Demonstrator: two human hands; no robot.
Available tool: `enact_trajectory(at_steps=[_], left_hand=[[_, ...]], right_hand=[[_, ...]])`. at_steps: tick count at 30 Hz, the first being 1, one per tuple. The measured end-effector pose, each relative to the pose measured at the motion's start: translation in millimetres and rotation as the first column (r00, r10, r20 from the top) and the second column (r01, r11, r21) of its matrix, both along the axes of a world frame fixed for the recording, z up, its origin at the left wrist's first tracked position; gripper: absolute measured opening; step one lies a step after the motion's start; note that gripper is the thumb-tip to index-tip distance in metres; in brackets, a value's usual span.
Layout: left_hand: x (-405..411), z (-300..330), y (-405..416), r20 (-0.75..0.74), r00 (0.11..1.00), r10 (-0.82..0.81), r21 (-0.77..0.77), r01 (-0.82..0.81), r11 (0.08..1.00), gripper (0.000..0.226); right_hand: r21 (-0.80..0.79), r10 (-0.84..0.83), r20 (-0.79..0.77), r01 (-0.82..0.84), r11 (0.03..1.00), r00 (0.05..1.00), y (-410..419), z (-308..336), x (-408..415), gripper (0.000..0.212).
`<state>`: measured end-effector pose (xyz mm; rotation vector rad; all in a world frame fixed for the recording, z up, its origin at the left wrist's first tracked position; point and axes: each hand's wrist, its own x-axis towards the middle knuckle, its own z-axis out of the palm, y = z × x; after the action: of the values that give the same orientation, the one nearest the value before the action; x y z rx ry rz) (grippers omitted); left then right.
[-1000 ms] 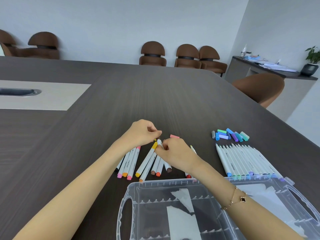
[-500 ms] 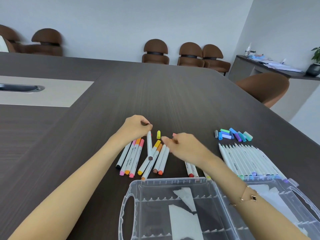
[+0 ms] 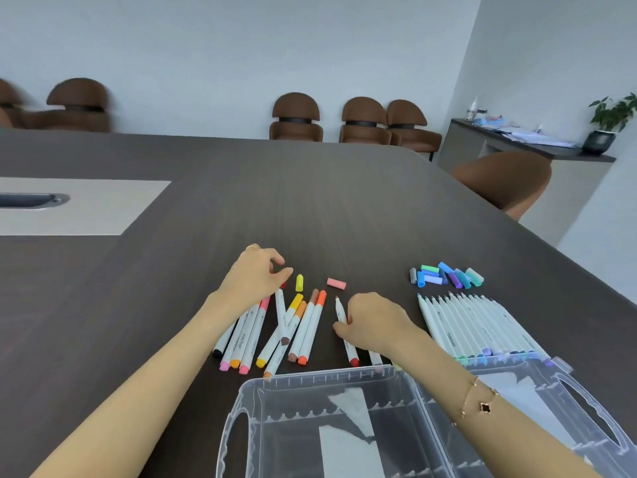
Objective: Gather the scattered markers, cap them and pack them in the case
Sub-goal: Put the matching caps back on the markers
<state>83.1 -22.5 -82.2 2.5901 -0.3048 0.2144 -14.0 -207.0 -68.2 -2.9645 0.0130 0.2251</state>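
My left hand (image 3: 253, 281) hovers with thumb and fingers apart over the far ends of the warm-coloured markers (image 3: 275, 332); a small red cap (image 3: 283, 285) lies just under its thumb. My right hand (image 3: 374, 326) grips an uncapped red marker (image 3: 340, 310) lying on the table, tip pointing away. A yellow cap (image 3: 299, 282) and a pink cap (image 3: 336, 283) lie loose beyond the markers. To the right is a row of uncapped blue and green markers (image 3: 475, 326), with their pile of caps (image 3: 444, 276) behind. The clear plastic case (image 3: 310, 382) lies open nearest me.
The dark wooden table (image 3: 344, 201) has a light inset panel with a cable slot (image 3: 31, 200) at the left. Brown chairs (image 3: 362, 120) line the far wall and one (image 3: 506, 181) stands at the right edge. A side cabinet with a plant (image 3: 603, 132) is at the far right.
My left hand has let go of the brown-capped marker, which now lies across the pile. My right hand has drawn back toward me and closed on the red marker.
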Motion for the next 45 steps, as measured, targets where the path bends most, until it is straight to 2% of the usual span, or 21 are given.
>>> enact_trajectory(at_steps=[3, 7, 11, 16, 20, 26, 29, 31, 33, 40, 45], left_hand=[[13, 9, -3, -0.013, 0.997, 0.072, 0.024, -0.072, 0.997, 0.024], [20, 7, -13, -0.177, 0.972, 0.152, 0.216, -0.113, 0.97, 0.036], [19, 1, -23, -0.175, 0.966, 0.188, 0.258, -0.139, 0.956, 0.029], [20, 2, -24, -0.238, 0.961, 0.14, 0.138, -0.109, 0.984, 0.022], [14, 4, -25, -0.198, 0.973, 0.116, 0.21, -0.073, 0.975, 0.028], [9, 4, -32, -0.183, 0.982, 0.053, 0.201, -0.016, 0.979, 0.025], [12, 11, -30, -0.211, 0.977, 0.017, 0.076, -0.001, 0.997, 0.028], [10, 21, -28, -0.199, 0.979, -0.038, -0.044, 0.03, 0.999, 0.027], [6, 33, -28, -0.172, 0.982, -0.083, -0.098, 0.067, 0.993, 0.026], [-4, 37, -34, -0.155, 0.983, -0.101, -0.071, 0.091, 0.993, 0.027], [-6, 36, -34, -0.147, 0.984, -0.105, -0.071, 0.095, 0.993, 0.03]], right_hand=[[0.063, -0.004, -0.01, 0.004, 0.998, 1.0, 0, 5, -1, 0.039], [0.159, -0.03, 0.024, 0.026, 0.987, 0.999, -3, 9, -5, 0.037], [0.21, -0.053, 0.067, 0.038, 0.977, 0.996, -7, 11, -6, 0.039], [0.296, 0.0, 0.066, -0.019, 0.955, 0.998, 0, 12, -4, 0.041], [0.297, 0.077, 0.061, -0.092, 0.95, 0.995, 10, 9, -3, 0.038], [0.284, 0.088, 0.083, -0.108, 0.953, 0.993, 15, 8, 0, 0.036], [0.288, 0.078, 0.079, -0.097, 0.953, 0.994, 14, 8, -1, 0.036], [0.301, 0.078, 0.073, -0.096, 0.949, 0.994, 15, 8, -2, 0.036], [0.321, 0.089, 0.069, -0.106, 0.941, 0.994, 19, 9, -5, 0.036], [0.393, 0.061, 0.146, -0.115, 0.913, 0.987, 25, 13, -11, 0.038], [0.387, 0.029, 0.16, -0.09, 0.918, 0.987, 23, 14, -12, 0.042]])
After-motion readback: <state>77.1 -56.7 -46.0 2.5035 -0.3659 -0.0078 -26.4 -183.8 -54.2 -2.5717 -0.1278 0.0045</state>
